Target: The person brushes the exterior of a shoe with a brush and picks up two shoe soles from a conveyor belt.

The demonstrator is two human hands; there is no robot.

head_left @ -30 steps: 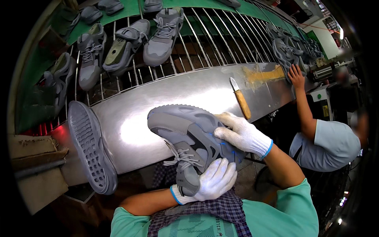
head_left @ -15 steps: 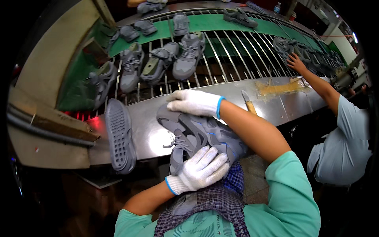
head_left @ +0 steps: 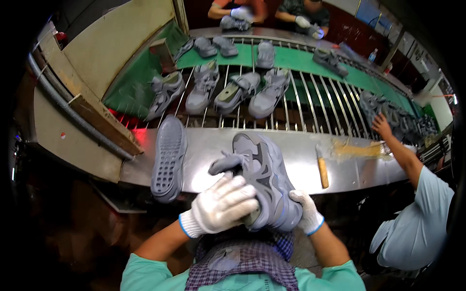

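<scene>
A grey sneaker [head_left: 272, 174] is tilted on its side between my hands, its toe pointing away from me over the metal bench edge. My left hand [head_left: 223, 204], in a white knit glove, grips the shoe near its ankle opening; some fingertips are hidden there. Round the heel and sole side curls my right hand [head_left: 307, 211], also gloved and closed on the shoe. The tongue and laces hang out toward the left. Left of the sneaker, a loose grey sole [head_left: 169, 157] lies with a grid of holes facing up.
A wooden-handled knife [head_left: 322, 168] lies on the metal bench [head_left: 208, 140]. Beyond it, several grey shoes [head_left: 271, 93] rest on metal rollers and a green belt [head_left: 303, 63]. A co-worker's arm [head_left: 407, 157] reaches toward shoes at right; two people work across the line.
My right hand has moved from the toe to the heel and sole side. The sneaker has turned so its toe points away from me. My view has shifted, showing more of the far side.
</scene>
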